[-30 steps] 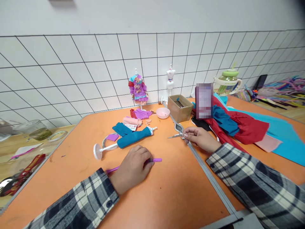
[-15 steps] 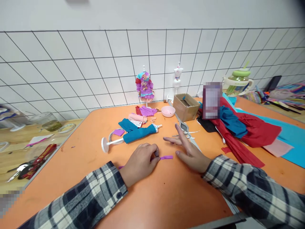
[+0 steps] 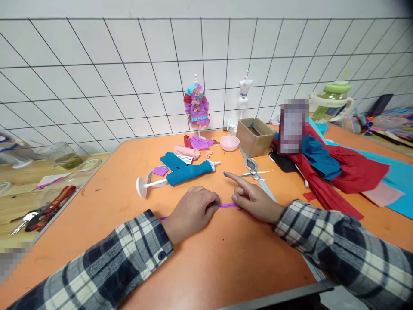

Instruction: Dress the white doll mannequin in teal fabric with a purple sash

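A narrow purple strip (image 3: 227,205), seemingly paper or cloth, runs across the orange table between my hands. My left hand (image 3: 195,211) is closed on it, fingers curled down at the tabletop, and hides its middle; a bit of purple shows behind the wrist. At the strip's right end my right hand (image 3: 254,200) pinches with thumb and curled fingers, its index finger stretched out. Just beyond lies a small white dress form (image 3: 142,187) on its side, wrapped in teal material (image 3: 189,175). Scissors (image 3: 254,174) lie past my right hand.
At the back stand a dress form in a purple outfit (image 3: 197,105), a bare white form (image 3: 245,88), a pink bowl (image 3: 229,143) and a cardboard box (image 3: 254,140). A phone (image 3: 293,127) leans at right near red fabric (image 3: 355,172). Keys (image 3: 24,223) lie left.
My right hand has come from open beside the strip to pinching its right end. My left hand keeps its grip. The view has tipped slightly downward.
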`<state>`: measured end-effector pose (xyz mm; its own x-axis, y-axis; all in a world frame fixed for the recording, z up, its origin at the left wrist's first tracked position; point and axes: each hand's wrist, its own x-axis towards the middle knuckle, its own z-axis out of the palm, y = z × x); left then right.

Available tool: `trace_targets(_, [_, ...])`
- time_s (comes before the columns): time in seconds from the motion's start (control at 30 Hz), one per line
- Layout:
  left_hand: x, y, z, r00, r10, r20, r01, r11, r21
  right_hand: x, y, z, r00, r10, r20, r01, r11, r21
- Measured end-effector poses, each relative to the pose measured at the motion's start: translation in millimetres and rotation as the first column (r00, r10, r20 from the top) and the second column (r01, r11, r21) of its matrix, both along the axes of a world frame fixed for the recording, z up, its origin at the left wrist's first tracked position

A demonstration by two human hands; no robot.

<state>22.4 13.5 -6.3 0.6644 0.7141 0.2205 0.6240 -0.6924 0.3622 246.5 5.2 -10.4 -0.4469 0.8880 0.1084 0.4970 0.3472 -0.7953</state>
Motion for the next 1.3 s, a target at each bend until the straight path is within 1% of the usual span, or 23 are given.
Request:
trace_targets(0.07, [-1,1,-1.8,0.998,-0.053,-0.028,0.054,0.998,0.017,4,1,-1.5,0.996,-0.038,0.083,0.033,0.997,0.066])
trace_targets(0.13, [-1,1,-3.1,0.996,-0.075,-0.056,0.077,0.996,0.037,8,1,-3.4,0.986,-0.056,0.159,0.031,0.988,0.154])
trace_targets(0.27, [-1,0,-3.0,0.994,-0.083,-0.068,0.087,0.995,0.057,15,0,-4.8,0.952,-0.045,0.303,-0.064,0.938,0.341])
trace_targets(0.37, [-1,0,-1.9,0.994,-0.094,-0.063,0.098,0.993,0.064,18,-1,-3.8,0.936,-0.026,0.351,-0.128,0.904,0.408])
trace_targets(0.43, [-2,-1,-1.5,0.993,-0.098,-0.061,0.102,0.992,0.068,19,-1,-3.6,0.933,-0.022,0.358,-0.139,0.897,0.419])
trace_targets(0.63, [-2,-1,-2.0,0.993,-0.104,-0.050,0.108,0.992,0.071,18,1,-4.9,0.935,-0.016,0.355,-0.140,0.902,0.408])
trace_targets(1.0, [-1,-1,-1.1,0.992,-0.108,-0.063,0.112,0.991,0.077,15,-3,-1.5,0.886,-0.008,0.463,-0.217,0.876,0.430])
trace_targets(1.3, [-1,-1,0.4,0.991,-0.105,-0.081,0.109,0.993,0.050,14,-3,-0.1,0.865,0.003,0.502,-0.252,0.868,0.428])
